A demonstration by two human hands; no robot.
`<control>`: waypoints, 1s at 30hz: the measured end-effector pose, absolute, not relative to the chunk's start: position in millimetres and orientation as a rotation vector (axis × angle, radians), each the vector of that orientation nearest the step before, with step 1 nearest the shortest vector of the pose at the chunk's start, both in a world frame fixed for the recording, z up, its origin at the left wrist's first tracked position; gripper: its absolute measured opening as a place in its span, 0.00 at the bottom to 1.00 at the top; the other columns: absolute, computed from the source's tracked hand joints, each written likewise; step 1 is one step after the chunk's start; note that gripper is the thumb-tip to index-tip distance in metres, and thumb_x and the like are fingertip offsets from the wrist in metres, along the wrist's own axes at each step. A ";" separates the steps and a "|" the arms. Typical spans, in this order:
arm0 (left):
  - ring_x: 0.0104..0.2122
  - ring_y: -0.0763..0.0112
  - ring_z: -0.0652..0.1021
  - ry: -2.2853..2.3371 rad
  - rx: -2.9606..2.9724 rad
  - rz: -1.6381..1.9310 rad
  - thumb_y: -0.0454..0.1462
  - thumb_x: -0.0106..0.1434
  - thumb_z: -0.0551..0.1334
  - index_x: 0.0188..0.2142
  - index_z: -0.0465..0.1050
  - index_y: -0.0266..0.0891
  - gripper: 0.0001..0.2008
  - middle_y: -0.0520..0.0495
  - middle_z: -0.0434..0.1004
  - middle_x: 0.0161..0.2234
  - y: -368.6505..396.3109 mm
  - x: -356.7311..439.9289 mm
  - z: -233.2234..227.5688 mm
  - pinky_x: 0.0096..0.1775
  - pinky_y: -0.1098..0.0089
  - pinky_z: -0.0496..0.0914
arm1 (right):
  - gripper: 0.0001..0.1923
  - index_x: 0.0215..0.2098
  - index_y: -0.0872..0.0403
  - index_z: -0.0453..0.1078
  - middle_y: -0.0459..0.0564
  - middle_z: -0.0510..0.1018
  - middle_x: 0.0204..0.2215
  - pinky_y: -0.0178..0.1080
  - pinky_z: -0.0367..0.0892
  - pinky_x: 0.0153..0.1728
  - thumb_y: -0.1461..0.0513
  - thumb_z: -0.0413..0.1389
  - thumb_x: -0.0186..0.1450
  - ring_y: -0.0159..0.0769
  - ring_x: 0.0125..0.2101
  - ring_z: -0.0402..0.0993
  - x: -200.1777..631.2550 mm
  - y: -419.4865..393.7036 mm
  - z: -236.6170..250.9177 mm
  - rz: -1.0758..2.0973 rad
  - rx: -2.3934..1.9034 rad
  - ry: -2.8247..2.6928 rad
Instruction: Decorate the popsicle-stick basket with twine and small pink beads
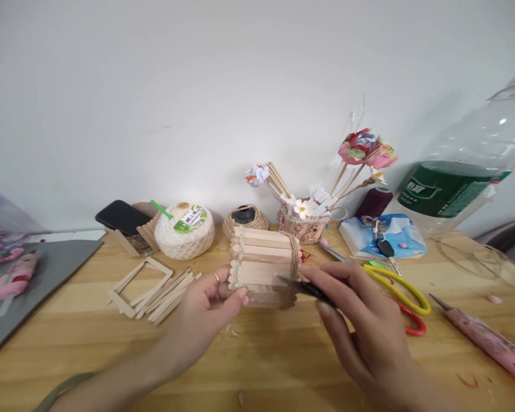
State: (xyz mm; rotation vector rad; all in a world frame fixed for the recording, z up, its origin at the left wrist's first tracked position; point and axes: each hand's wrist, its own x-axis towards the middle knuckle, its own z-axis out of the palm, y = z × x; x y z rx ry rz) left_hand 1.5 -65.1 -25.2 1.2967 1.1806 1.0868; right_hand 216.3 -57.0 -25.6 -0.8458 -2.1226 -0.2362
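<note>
My left hand (217, 306) grips the left end of a round holder made of craft sticks (261, 270), tipped on its side above the table. Twine (294, 266) circles its right end, and a shiny, glittery strip of what looks like glue (239, 260) runs across the left end. In my right hand (360, 315) is a slim dark pointed tool (306, 289); whether it is tweezers or a blade I cannot tell. Its tip lies over the sticks just left of the twine, and whether it touches them is unclear. Fingers of my right hand are close to the twine.
Loose craft sticks (171, 294) and a stick frame (131, 283) lie left. Behind stand a wrapped coconut (184, 232), twine spool (244, 217) and decorated pot (304, 226) with paper flowers. At right are scissors (412, 297), a pink glue gun (480, 335) and a large bottle (459, 171).
</note>
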 end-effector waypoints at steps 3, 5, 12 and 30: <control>0.34 0.71 0.77 1.200 1.362 1.098 0.37 0.57 0.61 0.37 0.71 0.40 0.08 0.50 0.80 0.33 -66.5 1.8 -25.7 0.41 0.73 0.70 | 0.13 0.47 0.56 0.65 0.53 0.72 0.36 0.36 0.65 0.29 0.65 0.47 0.65 0.35 0.33 0.70 211.9 -61.5 -23.3 -0.390 -0.874 -2.207; 0.37 0.71 0.77 1.197 1.418 1.091 0.37 0.58 0.60 0.40 0.71 0.40 0.09 0.49 0.80 0.37 -67.3 1.2 -26.6 0.44 0.73 0.69 | 0.12 0.45 0.57 0.66 0.51 0.75 0.34 0.36 0.63 0.29 0.64 0.47 0.65 0.36 0.32 0.71 208.4 -63.6 -24.1 -0.511 -0.897 -2.234; 0.43 0.72 0.75 1.196 1.675 1.090 0.36 0.62 0.56 0.45 0.71 0.45 0.12 0.52 0.78 0.42 -70.7 -3.8 -32.1 0.49 0.75 0.65 | 0.12 0.41 0.56 0.67 0.49 0.76 0.31 0.37 0.59 0.28 0.62 0.44 0.68 0.37 0.30 0.70 205.0 -66.0 -28.1 -0.653 -0.953 -2.266; 0.27 0.75 0.75 1.316 2.093 1.036 0.34 0.61 0.55 0.32 0.68 0.39 0.04 0.54 0.75 0.25 -71.5 -8.6 -27.5 0.33 0.79 0.68 | 0.10 0.39 0.53 0.65 0.48 0.75 0.31 0.35 0.58 0.24 0.62 0.43 0.68 0.35 0.29 0.70 205.4 -66.8 -22.9 -0.312 -0.962 -2.292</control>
